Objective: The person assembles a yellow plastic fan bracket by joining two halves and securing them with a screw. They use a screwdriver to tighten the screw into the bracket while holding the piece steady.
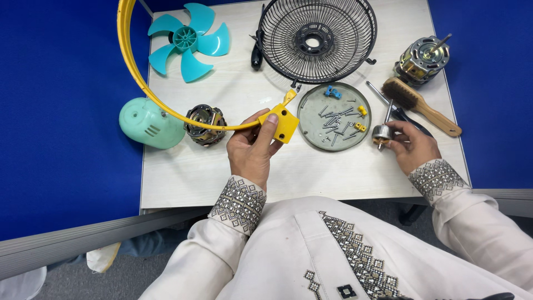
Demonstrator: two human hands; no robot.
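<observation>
My left hand (252,149) grips a yellow plastic ring (129,60) at its square yellow clasp block (285,123), holding it above the table. The ring arcs up and left past the top of the view. My right hand (410,146) holds a small metal rotor with a shaft (383,132) at the right of a round grey tray (313,129). The tray holds several screws, small yellow clips and a blue clip.
On the light table (311,172) lie a teal fan blade (187,40), a mint-green motor cover (149,123), a wound stator (204,124), a black wire fan guard (316,39), a black-handled tool (256,54), a motor (422,59) and a wooden brush (419,103). Blue panels flank the table.
</observation>
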